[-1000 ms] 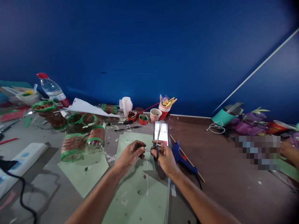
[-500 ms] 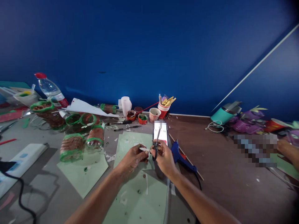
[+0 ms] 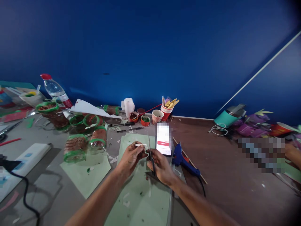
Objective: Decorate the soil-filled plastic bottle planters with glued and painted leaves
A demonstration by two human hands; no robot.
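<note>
Plainly, left fingers (image 3: pixel 138 151) pinch slim white strip (image 3: pixel 141 145); right fingers (image 3: pixel 158 155) hold black-handled scissors (image 3: pixel 152 164).

Left hand (image 3: pixel 131 157), left of the phone (image 3: pixel 163 140): ungloved, fingers looked darkly smudged. Right hand (image 3: pixel 162 169), on the phone's near side: ungloved too, dark smudging about the fingers. Left forearm (image 3: pixel 101 190) and right forearm (image 3: pixel 199 201), nearer than the phone: both were bare, tapering toward the wrists.
</note>
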